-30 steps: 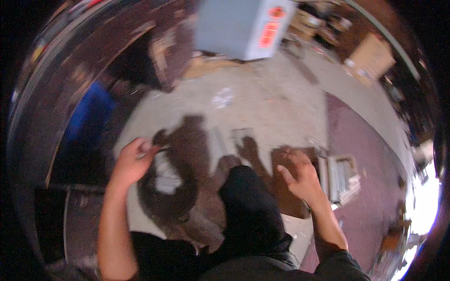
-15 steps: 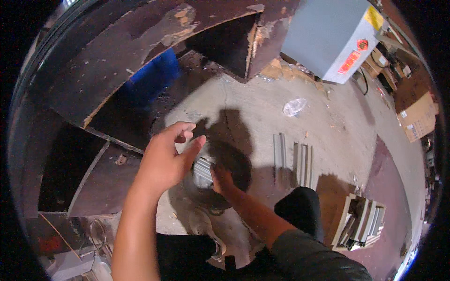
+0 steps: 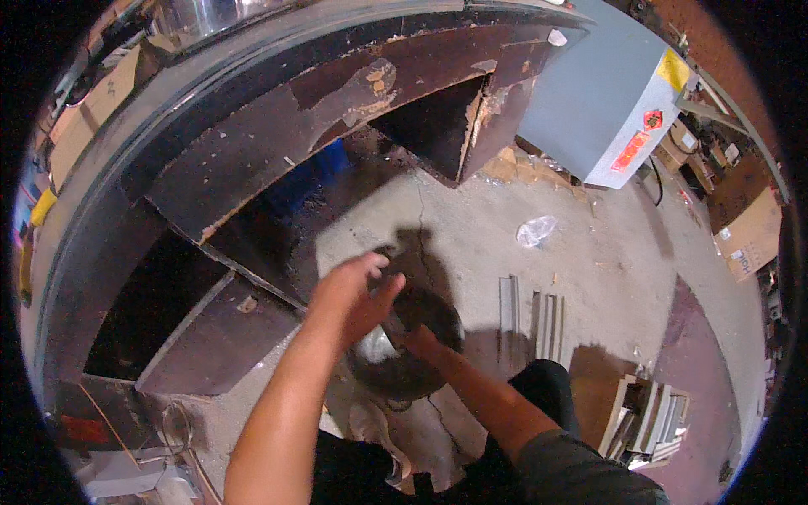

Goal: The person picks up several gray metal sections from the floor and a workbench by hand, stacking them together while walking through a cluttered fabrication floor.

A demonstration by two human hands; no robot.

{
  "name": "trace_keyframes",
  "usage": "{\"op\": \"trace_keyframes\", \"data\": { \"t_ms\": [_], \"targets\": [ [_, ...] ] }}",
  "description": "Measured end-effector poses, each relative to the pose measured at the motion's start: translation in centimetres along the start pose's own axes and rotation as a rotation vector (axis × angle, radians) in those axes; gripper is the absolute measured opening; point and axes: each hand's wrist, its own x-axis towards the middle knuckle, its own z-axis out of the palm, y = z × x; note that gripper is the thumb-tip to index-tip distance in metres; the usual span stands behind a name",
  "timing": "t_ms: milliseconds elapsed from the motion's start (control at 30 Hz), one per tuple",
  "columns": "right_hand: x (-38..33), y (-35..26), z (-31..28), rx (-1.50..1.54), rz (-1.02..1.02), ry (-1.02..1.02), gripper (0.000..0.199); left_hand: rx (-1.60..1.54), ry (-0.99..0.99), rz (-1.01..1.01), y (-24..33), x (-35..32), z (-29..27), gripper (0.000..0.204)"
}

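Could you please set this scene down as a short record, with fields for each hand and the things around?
Left hand: at the left edge of the dark round basin as seen, thumb and fingers apart, nothing visible in it
Right hand: over or inside the basin; its grip is too dark to make out
Basin contents: something pale, details unclear
Floor: grey strips, crumpled clear plastic
Lower right: brown box with more strips
Upper right: grey cabinet
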Motion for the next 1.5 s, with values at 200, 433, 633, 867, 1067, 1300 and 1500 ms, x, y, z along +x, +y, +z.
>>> {"op": "trace_keyframes", "data": {
  "t_ms": [200,433,633,867,1067,1300,1500],
  "targets": [
    [-14.5,-8.7,-9.1,0.967,-0.327,-0.246,0.054,-0.042,0.044,-0.091,0.6,1.6,-0.8,0.043],
    [-21.5,-12.2,-17.0,1.359,-0.352,-0.197,0.069,-0.04,0.061,0.018,0.8,3.5,1.7,0.046],
    [-26.4,-12.1,-20.9,1.554,-0.456,-0.026,0.066,-0.04,-0.025,0.015,3.5,3.4,2.4,0.038],
    [-34.5,-6.5,-24.1,1.751,-0.568,0.213,0.05,0.002,-0.078,0.092,4.2,4.8,4.8,0.036],
    [-43.9,2.5,-25.0,1.459,-0.484,0.776,0.043,-0.189,-0.202,0.07,0.3,6.3,7.6,0.035],
    [-62.5,11.6,-26.2,-0.016,0.461,1.521,0.066,-0.276,-0.258,0.196,1.0,7.0,8.6,0.028],
    [-63.6,19.0,-22.0,-0.489,0.962,0.931,0.065,-0.099,-0.223,0.362,2.9,7.3,11.0,0.03]
  ]
}}
